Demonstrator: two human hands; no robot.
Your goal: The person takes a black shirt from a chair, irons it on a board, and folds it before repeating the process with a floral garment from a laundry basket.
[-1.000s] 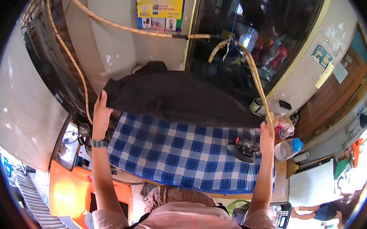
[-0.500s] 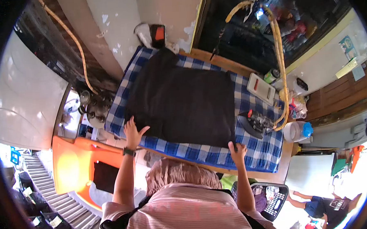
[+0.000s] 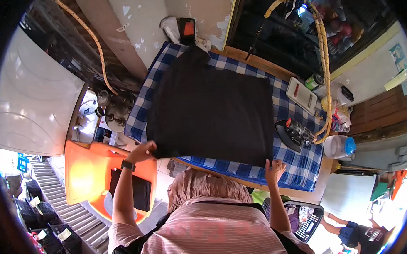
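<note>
A black cloth garment (image 3: 212, 113) lies spread over a blue-and-white checked cloth (image 3: 241, 168) on the table; its exact kind does not show. My left hand (image 3: 142, 152), with a dark watch on the wrist, is closed on the garment's near left corner. At the near right corner, my right hand (image 3: 275, 170) pinches the edge between thumb and fingers. The near edge between both hands looks stretched fairly straight. An iron (image 3: 293, 134) rests on the checked cloth just right of the garment.
Beyond the iron lie a white tray (image 3: 302, 95) and a clear tub with a blue lid (image 3: 339, 146). A hose (image 3: 324, 71) hangs down to the iron. An orange chair (image 3: 85, 173) holding dark folded cloth stands left. A black basket (image 3: 313, 224) and another person (image 3: 367, 235) are at right.
My left hand went from lying spread on the cloth to gripping the corner, pulling it left and towards me. My right hand stays at its corner. The whole view shifted slightly.
</note>
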